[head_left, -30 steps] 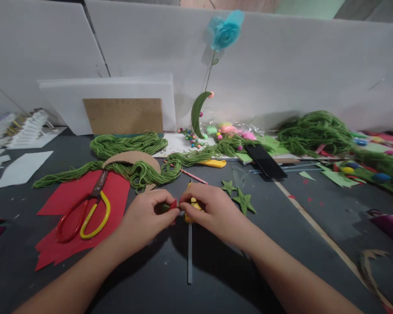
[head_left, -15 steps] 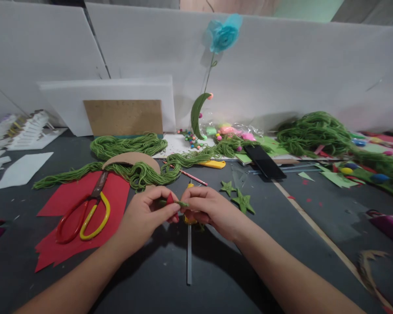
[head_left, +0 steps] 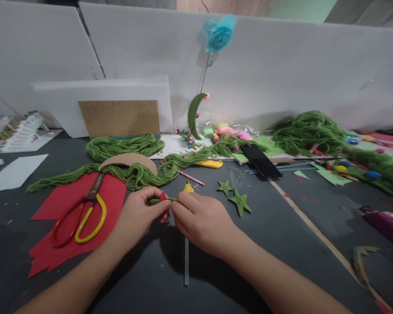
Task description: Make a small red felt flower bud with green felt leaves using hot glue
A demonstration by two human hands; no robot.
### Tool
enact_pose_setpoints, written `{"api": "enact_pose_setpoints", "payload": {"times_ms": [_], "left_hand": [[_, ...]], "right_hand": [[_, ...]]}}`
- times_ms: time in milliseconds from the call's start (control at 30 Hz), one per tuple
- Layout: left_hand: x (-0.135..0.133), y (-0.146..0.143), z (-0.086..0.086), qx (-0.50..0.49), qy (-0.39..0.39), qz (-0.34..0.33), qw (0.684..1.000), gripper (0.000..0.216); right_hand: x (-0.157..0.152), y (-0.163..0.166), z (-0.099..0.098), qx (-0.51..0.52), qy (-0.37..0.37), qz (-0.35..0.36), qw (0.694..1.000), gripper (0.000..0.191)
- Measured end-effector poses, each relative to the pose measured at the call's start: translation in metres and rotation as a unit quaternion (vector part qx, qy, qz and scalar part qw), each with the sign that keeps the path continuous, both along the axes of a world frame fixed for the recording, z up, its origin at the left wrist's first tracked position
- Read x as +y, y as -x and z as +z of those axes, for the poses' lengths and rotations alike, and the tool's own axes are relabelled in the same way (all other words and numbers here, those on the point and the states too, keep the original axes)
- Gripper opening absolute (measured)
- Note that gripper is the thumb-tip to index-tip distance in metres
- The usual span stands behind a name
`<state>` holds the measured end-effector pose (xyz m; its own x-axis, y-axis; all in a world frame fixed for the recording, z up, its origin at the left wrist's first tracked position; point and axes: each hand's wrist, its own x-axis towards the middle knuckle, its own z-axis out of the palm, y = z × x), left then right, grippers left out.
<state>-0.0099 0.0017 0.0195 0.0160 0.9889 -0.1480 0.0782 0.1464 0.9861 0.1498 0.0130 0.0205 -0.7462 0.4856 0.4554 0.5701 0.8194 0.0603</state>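
Head camera looks forward-down, near left hand [head_left: 139, 216] and right hand [head_left: 201, 220].

Dim, even light; wide-angle view.
Soft shadows pool on the bench [head_left: 281, 244] near 6 o'clock; white boards [head_left: 281, 65] at 12 o'clock read brightest; edges at 3 and 9 o'clock bow and blur.

The green stem [head_left: 154, 201] is lying roughly horizontal, raised just above the bench [head_left: 275, 226]. It is thin, rod-like and dark green. The fingers of the left hand [head_left: 136, 216] are pinching its left portion, and the fingers of the right hand [head_left: 201, 220] are pinching its right end. The small red piece [head_left: 163, 197] is sitting across the stem near its middle, standing almost upright. Its pointed tip is projecting above the stem and its lower part is showing below the left thumb. Its material cannot be determined.
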Motion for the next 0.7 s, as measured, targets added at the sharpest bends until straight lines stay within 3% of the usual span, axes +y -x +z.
{"api": "enact_pose_setpoints", "payload": {"times_ms": [133,233,300,367,400,467,533,600,700], "left_hand": [[-0.003,0.001,0.005,0.103,-0.038,-0.052,0.993,0.008],[-0.004,0.002,0.009,0.109,-0.044,-0.094,0.989,0.011],[-0.004,0.003,0.012,0.120,-0.067,-0.120,0.983,0.012],[-0.006,0.003,0.013,0.118,-0.109,-0.145,0.976,0.011],[-0.006,0.003,0.013,0.106,-0.130,-0.152,0.974,0.010],[-0.009,0.002,0.013,0.066,-0.137,-0.140,0.978,0.009],[-0.010,0.001,0.013,0.012,-0.120,-0.098,0.988,0.008],[-0.011,0.001,0.012,-0.060,-0.086,-0.046,0.993,0.010],[-0.008,0.002,0.011,-0.174,0.002,0.005,0.985,0.010]], "right_hand": [[0.007,-0.005,0.008,0.057,0.096,0.003,0.994,0.018],[0.014,-0.008,0.014,0.153,0.278,-0.011,0.948,0.011],[0.019,-0.011,0.016,0.206,0.480,-0.025,0.852,0.010],[0.025,-0.014,0.015,0.222,0.664,-0.012,0.713,0.014],[0.028,-0.016,0.013,0.218,0.701,0.001,0.679,0.015],[0.030,-0.016,0.009,0.211,0.716,0.011,0.666,0.016],[0.028,-0.013,0.005,0.207,0.711,0.009,0.672,0.018],[0.023,-0.008,0.003,0.203,0.689,0.000,0.695,0.020],[0.019,-0.003,0.008,0.198,0.619,-0.040,0.759,0.021]]}}
